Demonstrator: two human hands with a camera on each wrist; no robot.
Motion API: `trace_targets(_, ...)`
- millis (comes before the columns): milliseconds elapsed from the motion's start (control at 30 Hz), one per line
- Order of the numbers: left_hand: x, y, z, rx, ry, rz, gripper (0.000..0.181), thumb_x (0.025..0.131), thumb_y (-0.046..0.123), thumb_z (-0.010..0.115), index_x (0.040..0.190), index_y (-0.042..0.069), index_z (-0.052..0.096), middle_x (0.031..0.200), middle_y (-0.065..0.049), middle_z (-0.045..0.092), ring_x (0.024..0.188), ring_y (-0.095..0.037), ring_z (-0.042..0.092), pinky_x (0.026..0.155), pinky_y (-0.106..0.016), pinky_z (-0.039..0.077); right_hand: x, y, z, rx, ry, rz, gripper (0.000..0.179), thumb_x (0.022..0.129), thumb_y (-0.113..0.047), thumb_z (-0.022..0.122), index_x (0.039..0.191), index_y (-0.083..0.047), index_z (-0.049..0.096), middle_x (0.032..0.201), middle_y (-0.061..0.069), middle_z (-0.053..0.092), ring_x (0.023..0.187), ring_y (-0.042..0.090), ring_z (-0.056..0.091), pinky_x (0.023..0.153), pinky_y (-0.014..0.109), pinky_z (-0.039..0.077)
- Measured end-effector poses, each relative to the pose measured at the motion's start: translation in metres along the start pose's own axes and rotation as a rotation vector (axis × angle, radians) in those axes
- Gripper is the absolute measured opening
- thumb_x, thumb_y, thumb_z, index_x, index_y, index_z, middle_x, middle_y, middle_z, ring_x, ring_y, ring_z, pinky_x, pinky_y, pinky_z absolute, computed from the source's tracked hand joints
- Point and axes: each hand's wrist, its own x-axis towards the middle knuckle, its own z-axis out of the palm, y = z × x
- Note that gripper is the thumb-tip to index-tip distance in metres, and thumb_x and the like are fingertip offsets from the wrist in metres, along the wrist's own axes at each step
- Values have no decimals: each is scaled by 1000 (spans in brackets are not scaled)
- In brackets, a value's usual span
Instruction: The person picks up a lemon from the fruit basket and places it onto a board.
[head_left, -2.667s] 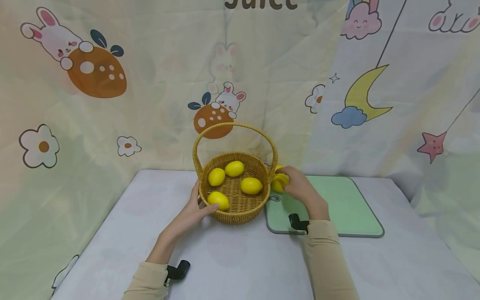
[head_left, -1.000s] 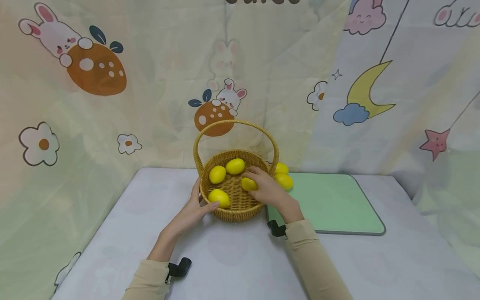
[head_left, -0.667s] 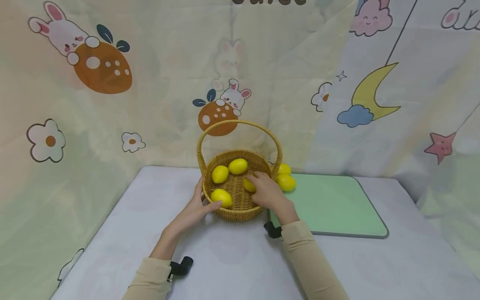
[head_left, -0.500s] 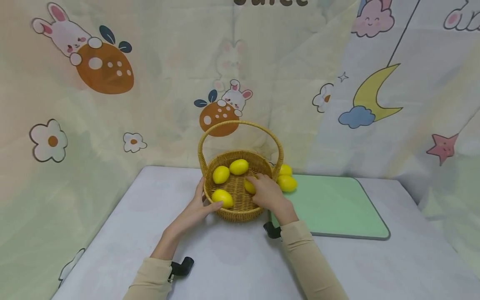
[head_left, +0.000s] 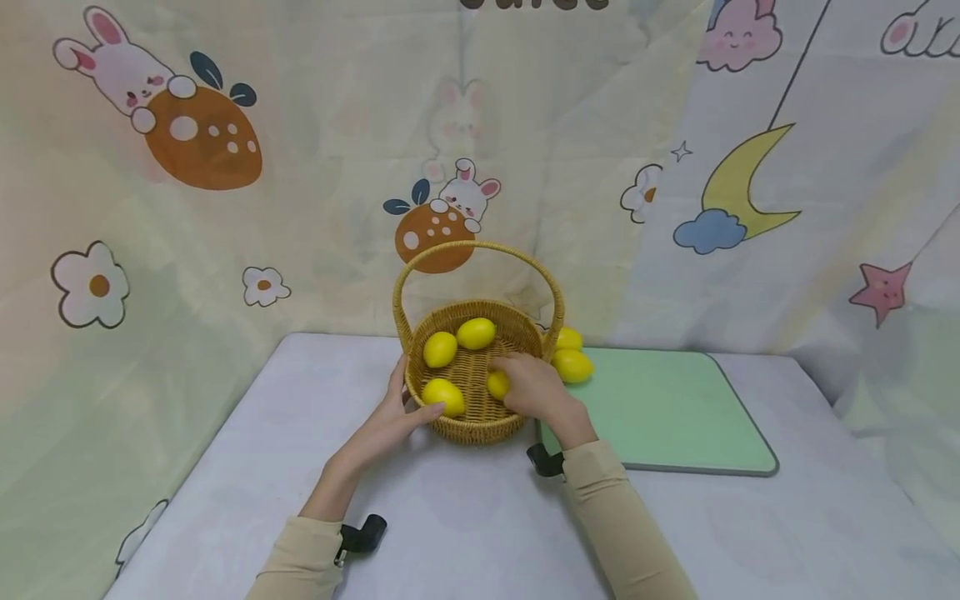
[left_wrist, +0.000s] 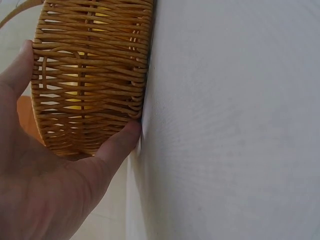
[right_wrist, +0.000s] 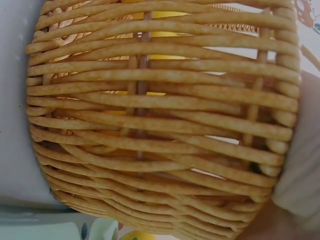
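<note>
A wicker basket with a tall hoop handle stands on the table, with several yellow lemons inside. My left hand grips its near left side, thumb over the rim beside a lemon. In the left wrist view, the left hand spans the woven wall from rim to base. My right hand reaches into the basket from the right, fingers curled on a lemon that they partly cover. Two more lemons lie at the basket's back left. Basket weave hides the right fingers in the right wrist view.
A pale green cutting board with a grey edge lies right of the basket. Two lemons rest at its left end, against the basket's right side. A printed curtain hangs behind the white table.
The right hand has moved left from the lemons outside the basket to a lemon inside it. That lemon has shifted slightly towards me. My left hand keeps its hold on the basket.
</note>
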Motion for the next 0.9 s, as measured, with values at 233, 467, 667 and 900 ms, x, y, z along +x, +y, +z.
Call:
trace_targets(233,-2,-2,1,7,1,-27,111,89,53,69,154,41,-20,166,8,-18,156,-33,3,121,-65,11,-2,2,-3,48,10,-45,51,80,3,66,127,-16,67,126,1,67,108,21,61,80,36,52)
trace_targets(467,-2,1,2,6,11,37,107,88,54,70,152,49,-15,166,12,-13,156,-34,5,119,-67,13,-9,3,-21,169,123,-77,52,76,6,70,124,-14,67,127,3,66,119,23,60,100,43,52)
trace_targets(667,-1,1,3,17,9,35,105,88,54,69,151,51,-15,166,11,-13,156,-36,5,118,-69,14,-21,3,-44,213,192,-92,53,75,9,67,123,-15,67,129,2,64,124,26,56,104,47,49)
trace_targets(900,-3,3,1,8,-2,11,107,89,53,69,152,48,-18,166,10,-15,156,-34,3,118,-69,11,-37,4,-69,251,231,-105,57,74,11,64,125,-16,65,131,2,64,125,27,53,104,49,48)
